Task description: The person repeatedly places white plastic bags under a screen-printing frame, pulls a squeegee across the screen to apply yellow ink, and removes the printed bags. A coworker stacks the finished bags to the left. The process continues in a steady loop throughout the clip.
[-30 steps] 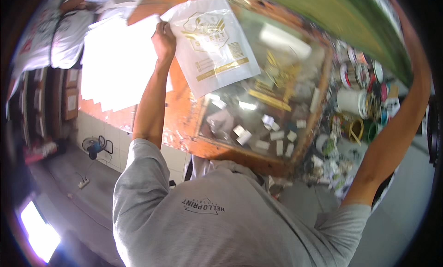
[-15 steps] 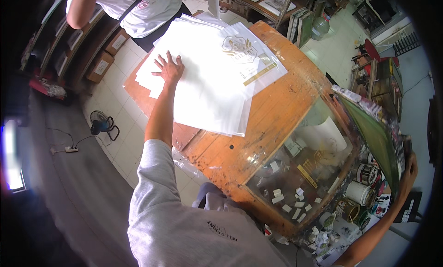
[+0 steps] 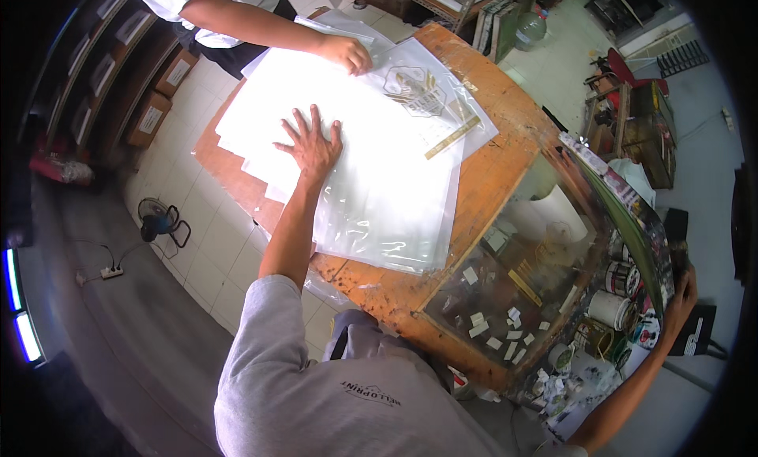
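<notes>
With fingers spread, my left hand (image 3: pixel 314 150) lies flat on a stack of white, translucent plastic bags (image 3: pixel 379 212) on the wooden table. The top bag bears a gold and grey printed emblem. Out to the right, my right hand (image 3: pixel 681 300) grips the near end of a raised screen printing frame (image 3: pixel 636 220) with green mesh, seen almost edge-on; part of its fingers is hidden. Another person's hand (image 3: pixel 349 54) reaches from the far left and rests on the stack's far part, fingers curled.
A glass panel (image 3: pixel 493 299) with small white scraps around it is set in the orange wooden table (image 3: pixel 371 287). Paint cans (image 3: pixel 608 308) stand crowded below the screen frame. Shelves with boxes (image 3: pixel 148 117) and a floor fan (image 3: pixel 158 220) are at left.
The other person's hand has come onto the stack. My left hand and the bags have shifted right and nearer. The screen frame has tilted steeper, with my right hand still on it.
</notes>
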`<state>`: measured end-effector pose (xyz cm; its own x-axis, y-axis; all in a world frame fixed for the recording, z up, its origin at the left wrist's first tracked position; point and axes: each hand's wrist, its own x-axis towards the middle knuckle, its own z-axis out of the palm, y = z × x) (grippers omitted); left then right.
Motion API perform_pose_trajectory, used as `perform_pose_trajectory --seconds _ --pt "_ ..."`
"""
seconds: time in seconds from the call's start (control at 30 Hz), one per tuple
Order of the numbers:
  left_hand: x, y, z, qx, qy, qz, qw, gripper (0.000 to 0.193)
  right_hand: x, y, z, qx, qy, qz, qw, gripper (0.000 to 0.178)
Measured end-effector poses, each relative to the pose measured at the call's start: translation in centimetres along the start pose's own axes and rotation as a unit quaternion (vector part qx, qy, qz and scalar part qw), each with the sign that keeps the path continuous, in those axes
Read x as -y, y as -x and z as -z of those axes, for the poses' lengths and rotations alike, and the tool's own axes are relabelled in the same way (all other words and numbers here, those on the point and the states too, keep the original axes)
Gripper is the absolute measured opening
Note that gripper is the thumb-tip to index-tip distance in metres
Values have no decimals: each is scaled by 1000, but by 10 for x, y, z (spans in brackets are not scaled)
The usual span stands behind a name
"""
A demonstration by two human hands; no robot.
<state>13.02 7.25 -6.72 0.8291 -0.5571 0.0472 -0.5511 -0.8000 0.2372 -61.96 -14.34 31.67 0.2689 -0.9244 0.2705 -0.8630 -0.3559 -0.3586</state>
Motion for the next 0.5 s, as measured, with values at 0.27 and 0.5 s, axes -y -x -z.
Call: perform_pose_trajectory --seconds 0.27,0.5 --pt "1 44 2 -67 66 12 995 79 32 -11 -28 -31 -42 11 999 51" --pt "-108 236 -4 -3 -4 -300 954 63 64 -5 -16 -65 24 -32 997 58"
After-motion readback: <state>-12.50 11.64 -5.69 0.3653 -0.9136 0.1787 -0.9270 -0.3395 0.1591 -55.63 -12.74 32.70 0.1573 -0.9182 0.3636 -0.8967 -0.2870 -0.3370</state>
